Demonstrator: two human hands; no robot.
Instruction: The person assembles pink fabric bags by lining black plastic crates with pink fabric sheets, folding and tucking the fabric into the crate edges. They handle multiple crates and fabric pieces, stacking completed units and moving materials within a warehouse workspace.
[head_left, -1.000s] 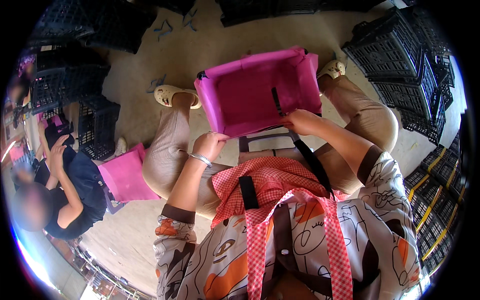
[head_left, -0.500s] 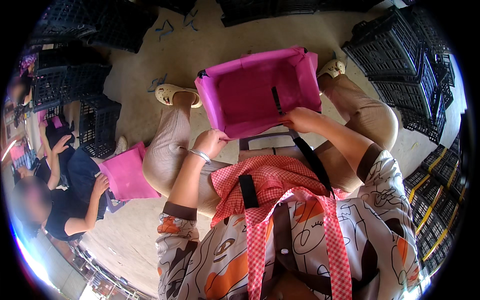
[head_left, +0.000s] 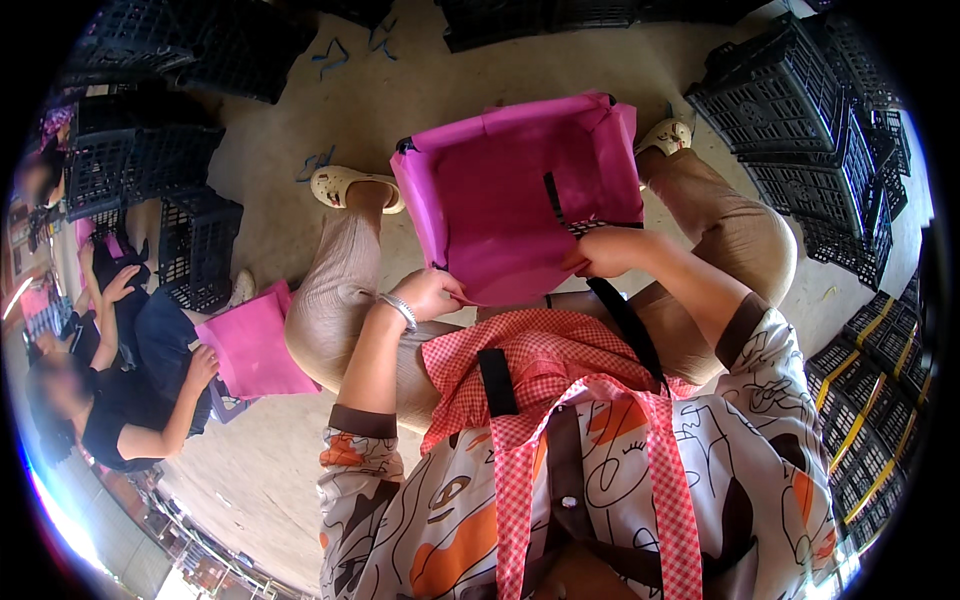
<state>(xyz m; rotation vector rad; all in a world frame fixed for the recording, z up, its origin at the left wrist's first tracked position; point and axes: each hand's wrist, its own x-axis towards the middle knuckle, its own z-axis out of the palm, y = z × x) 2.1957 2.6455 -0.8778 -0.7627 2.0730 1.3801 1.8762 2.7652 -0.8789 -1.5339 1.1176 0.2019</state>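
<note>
Between my legs stands a black plastic crate [head_left: 590, 228] lined with a bright pink sheet [head_left: 500, 205]. Pink folds over the far and side rims, and black shows at the upper corners and beside my right hand. My left hand [head_left: 428, 293] is closed on the sheet's near edge at the left. Farther right, my right hand [head_left: 608, 252] pinches the same near edge. That edge hangs toward my lap as a loose flap between both hands. A dark slot [head_left: 552, 197] shows through the lining.
Black crates [head_left: 785, 100] are stacked to the right, with strapped ones [head_left: 870, 400] nearer. More crates [head_left: 145, 155] stand at the left. There a co-worker [head_left: 140, 400] holds a pink-covered crate [head_left: 255, 345]. Blue strap scraps [head_left: 330, 60] lie on the floor.
Both hands have drawn the near edge of the pink sheet toward me, off the near rim. Black crate lattice now shows beside my right hand.
</note>
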